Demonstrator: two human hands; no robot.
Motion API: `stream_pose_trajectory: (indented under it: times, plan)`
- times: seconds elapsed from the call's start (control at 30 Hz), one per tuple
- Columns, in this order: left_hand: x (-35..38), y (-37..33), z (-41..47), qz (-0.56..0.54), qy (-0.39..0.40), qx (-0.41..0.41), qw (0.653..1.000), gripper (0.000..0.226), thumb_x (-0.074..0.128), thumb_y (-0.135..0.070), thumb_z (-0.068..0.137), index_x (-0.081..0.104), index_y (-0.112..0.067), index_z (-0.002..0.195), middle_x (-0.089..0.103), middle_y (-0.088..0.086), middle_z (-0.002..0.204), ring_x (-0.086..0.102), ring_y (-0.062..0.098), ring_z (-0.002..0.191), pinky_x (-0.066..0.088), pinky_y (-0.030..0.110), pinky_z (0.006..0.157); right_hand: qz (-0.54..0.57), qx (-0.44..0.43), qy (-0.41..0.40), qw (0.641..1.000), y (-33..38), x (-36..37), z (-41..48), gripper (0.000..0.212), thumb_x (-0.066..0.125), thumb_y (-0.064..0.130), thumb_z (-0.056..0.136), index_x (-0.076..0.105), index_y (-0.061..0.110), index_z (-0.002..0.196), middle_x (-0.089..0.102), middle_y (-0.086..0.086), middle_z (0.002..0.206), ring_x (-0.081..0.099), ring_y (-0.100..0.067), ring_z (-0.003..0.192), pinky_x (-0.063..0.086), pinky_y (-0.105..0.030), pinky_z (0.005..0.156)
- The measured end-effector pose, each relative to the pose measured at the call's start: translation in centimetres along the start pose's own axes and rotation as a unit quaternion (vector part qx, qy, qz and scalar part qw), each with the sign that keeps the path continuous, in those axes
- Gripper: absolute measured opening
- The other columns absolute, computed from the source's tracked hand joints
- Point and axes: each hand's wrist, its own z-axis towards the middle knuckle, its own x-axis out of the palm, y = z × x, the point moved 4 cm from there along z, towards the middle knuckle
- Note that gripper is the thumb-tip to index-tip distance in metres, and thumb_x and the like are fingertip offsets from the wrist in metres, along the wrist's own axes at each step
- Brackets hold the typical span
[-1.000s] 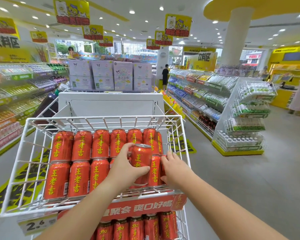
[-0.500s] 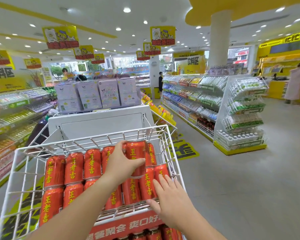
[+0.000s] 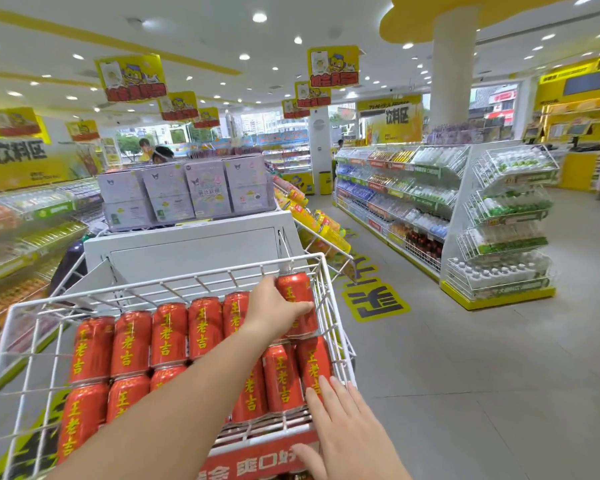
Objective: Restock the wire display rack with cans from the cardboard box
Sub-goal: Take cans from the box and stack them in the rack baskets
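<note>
- As the wire display rack (image 3: 28,344) was viewed from above its front edge, its top basket was seen packed with red cans laid on their sides in a back row (image 3: 168,336) and a front row (image 3: 281,379).
- The left hand (image 3: 274,311) was stretched across the basket to the far right corner, where one can (image 3: 297,289) was gripped with the fingers curled round it.
- The gripped can was placed at the right end of the back row, close against the side wires, with its top end near the rear rim of the basket.
- The right hand (image 3: 340,431) was held flat and relaxed at the near right corner, its fingers straight and spread, and nothing was grasped by it.
- Its fingertips (image 3: 326,386) were laid on the lower end of the rightmost can (image 3: 314,365) of the front row, while the thumb was rested over the red label strip (image 3: 257,460) on the front of the rack.
- The gripped can was thus found directly beyond the right hand, with the rightmost front can between them, and the two hands were kept apart.
- The left forearm was laid diagonally over the front row, so several cans were partly hidden.
- A white cabinet (image 3: 194,244) topped with lilac boxes (image 3: 205,188) was seen just behind the rack.
- Bottle shelving (image 3: 499,220), a white pillar (image 3: 454,64) and a yellow floor sticker (image 3: 374,299) were seen off to the right.
</note>
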Motion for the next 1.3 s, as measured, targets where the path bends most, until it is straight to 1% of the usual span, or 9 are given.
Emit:
stream_pose_trajectory:
  times: [0.07,0.23,0.47,0.6,0.7,0.9,1.0,1.07,1.3]
  plan:
    - [0.9,-0.7,0.4,0.037,0.002,0.025,0.999,0.057,0.094,-0.040,0.058,0.062,-0.016,0.099,0.070,0.000,0.092,0.068,0.018,0.085,0.053,0.033,0.074,-0.004,0.000,-0.005,1.000,-0.3,0.0,0.0,0.079,0.025,0.071,0.091,0.080,0.016,0.106,0.075,-0.009,0.111,0.073,-0.024,0.103,0.013,-0.037,0.111]
    - [2.0,-1.5,0.4,0.108,0.004,0.052,0.993,0.071,0.090,-0.045,0.064,0.045,-0.016,0.112,0.067,0.011,0.110,0.063,0.033,0.106,0.051,0.038,0.083,-0.014,-0.021,-0.012,1.000,-0.5,0.2,0.0,0.088,0.008,0.065,0.096,0.081,0.015,0.104,0.076,-0.009,0.109,0.074,-0.025,0.100,0.013,-0.038,0.112]
    - [2.0,-0.9,0.3,0.214,-0.047,0.039,0.975,0.080,0.079,-0.068,0.066,0.046,-0.013,0.114,0.066,0.013,0.115,0.054,0.036,0.118,0.043,0.042,0.096,-0.028,-0.031,-0.023,0.999,-0.8,0.9,0.4,0.090,0.007,0.065,0.097,0.080,0.014,0.105,0.076,-0.010,0.108,0.075,-0.026,0.098,0.013,-0.040,0.113]
    - [2.4,-0.8,0.6,0.268,-0.052,0.034,0.961,0.073,0.070,-0.076,0.069,0.057,-0.018,0.113,0.066,0.006,0.116,0.049,0.031,0.123,0.033,0.043,0.104,-0.026,-0.034,-0.047,0.998,-1.1,1.0,0.2,0.076,0.008,0.066,0.097,0.056,0.011,0.119,0.076,-0.010,0.108,0.074,-0.026,0.099,0.013,-0.041,0.113]
    - [2.9,-0.8,0.7,0.290,-0.056,0.044,0.954,0.072,0.065,-0.075,0.073,0.057,-0.017,0.115,0.066,0.005,0.118,0.047,0.032,0.126,0.031,0.046,0.108,-0.032,-0.041,-0.074,0.996,-1.0,1.1,0.2,0.072,0.009,0.067,0.096,0.050,0.012,0.119,0.076,-0.010,0.108,0.074,-0.026,0.099,0.013,-0.041,0.113]
    - [4.1,0.1,0.6,0.306,-0.079,0.043,0.948,0.071,0.060,-0.073,0.079,0.058,-0.016,0.121,0.050,0.012,0.137,0.038,0.033,0.132,0.028,0.048,0.112,-0.059,-0.037,-0.081,0.994,-1.1,1.3,0.2,0.074,0.010,0.068,0.096,0.052,0.012,0.119,0.076,-0.011,0.109,0.074,-0.027,0.099,0.013,-0.041,0.113]
    - [4.2,0.5,1.0,0.314,-0.066,0.025,0.947,0.072,0.058,-0.075,0.081,0.064,-0.015,0.120,0.041,0.013,0.147,0.035,0.034,0.135,0.026,0.049,0.113,-0.072,-0.027,-0.057,0.995,-1.2,1.5,0.2,0.084,0.010,0.067,0.097,0.072,0.013,0.114,0.076,-0.012,0.109,0.074,-0.028,0.099,0.012,-0.041,0.113]
    - [4.3,0.7,1.2,0.316,-0.053,0.021,0.947,0.074,0.057,-0.076,0.081,0.064,-0.015,0.121,0.039,0.013,0.149,0.035,0.034,0.136,0.024,0.051,0.115,-0.074,-0.025,-0.049,0.996,-1.3,1.6,0.2,0.084,0.011,0.067,0.097,0.073,0.013,0.111,0.076,-0.012,0.108,0.074,-0.028,0.099,0.014,-0.041,0.113]
    - [4.2,0.7,1.2,0.325,-0.003,0.017,0.946,0.089,0.055,-0.078,0.080,0.052,-0.011,0.138,0.025,0.014,0.161,0.021,0.034,0.148,0.011,0.056,0.119,-0.074,-0.031,-0.005,0.997,-1.3,1.5,0.2,0.089,0.010,0.065,0.098,0.081,0.013,0.104,0.075,-0.013,0.110,0.074,-0.029,0.100,0.012,-0.042,0.113]
